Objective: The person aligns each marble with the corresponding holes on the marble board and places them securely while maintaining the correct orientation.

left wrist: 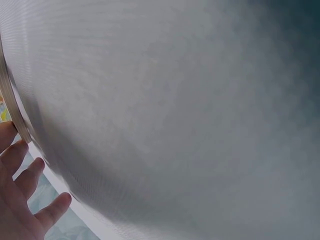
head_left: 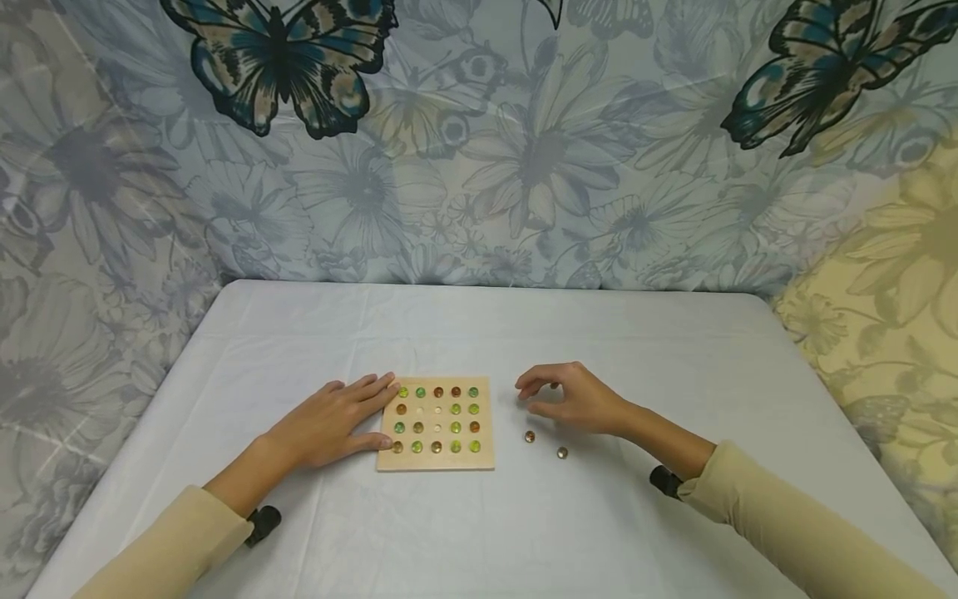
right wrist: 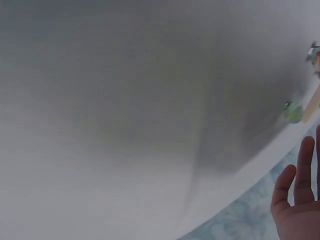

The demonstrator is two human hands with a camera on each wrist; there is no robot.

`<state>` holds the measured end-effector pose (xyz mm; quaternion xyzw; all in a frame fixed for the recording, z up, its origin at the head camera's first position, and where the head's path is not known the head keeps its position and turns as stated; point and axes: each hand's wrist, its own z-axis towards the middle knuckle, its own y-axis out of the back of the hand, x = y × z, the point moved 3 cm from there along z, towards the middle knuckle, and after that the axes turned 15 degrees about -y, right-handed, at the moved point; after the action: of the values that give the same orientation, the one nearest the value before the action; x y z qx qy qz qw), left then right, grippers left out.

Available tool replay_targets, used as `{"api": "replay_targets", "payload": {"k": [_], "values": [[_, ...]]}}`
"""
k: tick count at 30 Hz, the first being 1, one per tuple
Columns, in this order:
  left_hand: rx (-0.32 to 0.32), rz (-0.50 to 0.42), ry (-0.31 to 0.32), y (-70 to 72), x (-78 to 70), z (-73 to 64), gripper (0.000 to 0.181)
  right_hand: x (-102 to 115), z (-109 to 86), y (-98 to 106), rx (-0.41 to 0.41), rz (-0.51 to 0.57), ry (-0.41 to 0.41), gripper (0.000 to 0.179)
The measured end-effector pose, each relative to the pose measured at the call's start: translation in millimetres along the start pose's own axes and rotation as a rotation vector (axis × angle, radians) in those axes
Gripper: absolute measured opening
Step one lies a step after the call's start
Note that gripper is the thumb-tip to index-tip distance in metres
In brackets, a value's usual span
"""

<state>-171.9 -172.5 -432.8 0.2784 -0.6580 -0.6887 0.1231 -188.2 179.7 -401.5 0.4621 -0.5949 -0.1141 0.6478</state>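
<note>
A light wooden board (head_left: 436, 464) lies flat on the table, set with rows of shiny round glass gems (head_left: 456, 447) in greens and amber-brown. Along its left edge rests my left hand (head_left: 329, 420), fingers extended, with fingertips at the top corner and thumb near the lower one. That hand also shows beside the board's edge (left wrist: 12, 107) in the left wrist view. To the right of the board, my right hand (head_left: 580, 401) hovers over the cloth, fingers bent and thumb apart from them. A loose gem (head_left: 554, 385) shows just by its fingers. Nothing shows pinched in it.
Two loose brown gems, a nearer one (head_left: 562, 453) and one closer to the board (head_left: 530, 437), lie below the right hand. A white cloth (head_left: 299, 333) covers the table. Floral fabric with butterflies (head_left: 539, 166) hangs behind and at the sides.
</note>
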Motion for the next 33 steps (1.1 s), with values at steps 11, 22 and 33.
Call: {"api": "replay_targets", "payload": {"k": [11, 22, 33], "values": [[-0.008, 0.004, -0.004, 0.2, 0.3, -0.2, 0.081, -32.9, -19.5, 8.0, -0.035, -0.001, -0.010, 0.026], [-0.010, -0.001, -0.004, 2.2, -1.2, -0.7, 0.080, -44.8, -25.9, 3.3, 0.014, 0.041, -0.025, 0.029], [-0.011, -0.008, -0.002, 2.4, -1.8, 0.3, 0.079, -43.6, -24.7, 2.7, 0.004, 0.041, -0.015, 0.028]]}}
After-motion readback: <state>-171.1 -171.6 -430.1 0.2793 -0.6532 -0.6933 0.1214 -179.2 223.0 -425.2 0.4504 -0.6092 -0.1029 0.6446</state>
